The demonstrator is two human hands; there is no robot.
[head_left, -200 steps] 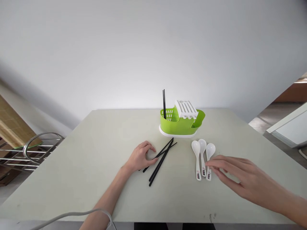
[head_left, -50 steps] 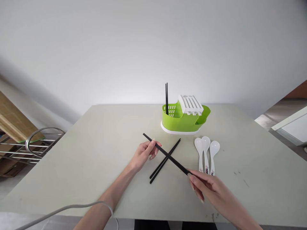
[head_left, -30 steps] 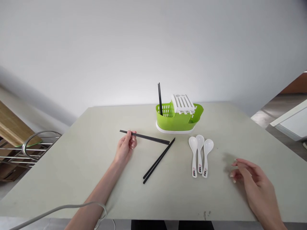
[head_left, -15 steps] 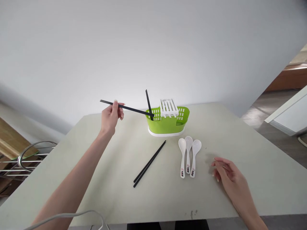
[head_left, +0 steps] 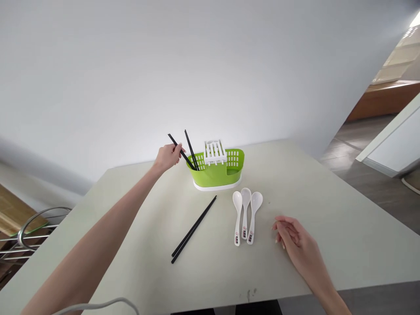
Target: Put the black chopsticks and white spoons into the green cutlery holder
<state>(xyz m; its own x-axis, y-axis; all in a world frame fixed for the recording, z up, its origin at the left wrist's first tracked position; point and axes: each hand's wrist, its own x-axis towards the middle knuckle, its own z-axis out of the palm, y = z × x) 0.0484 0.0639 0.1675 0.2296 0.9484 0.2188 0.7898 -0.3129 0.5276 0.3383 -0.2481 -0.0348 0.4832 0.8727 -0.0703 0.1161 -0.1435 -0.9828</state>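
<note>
Black chopsticks (head_left: 176, 144) are pinched in my left hand (head_left: 169, 156). They slant down to the right, their lower ends inside the left compartment of a green basket (head_left: 213, 176). Another pair of black chopsticks (head_left: 190, 146) leans upright in that same compartment. On the table in front, two more black chopsticks (head_left: 193, 229) lie side by side at a slant. Three white spoons (head_left: 252, 218) lie fanned to their right, bowls toward the basket. My right hand (head_left: 297, 240) rests by the table surface right of the spoons, fingers loosely curled together with nothing in them.
The basket has a white slatted rack (head_left: 215, 152) over its middle and a white base. Behind the pale table (head_left: 288, 175) rises a white wall (head_left: 210, 78). A metal wire rack (head_left: 29, 236) stands off the left edge, and a grey cable (head_left: 98, 305) crosses my left forearm.
My left hand has moved right toward the basket and tilted its chopsticks from nearly level to steep, ends now in the compartment. The whole view has shifted slightly. My right hand's fingers look closer together.
</note>
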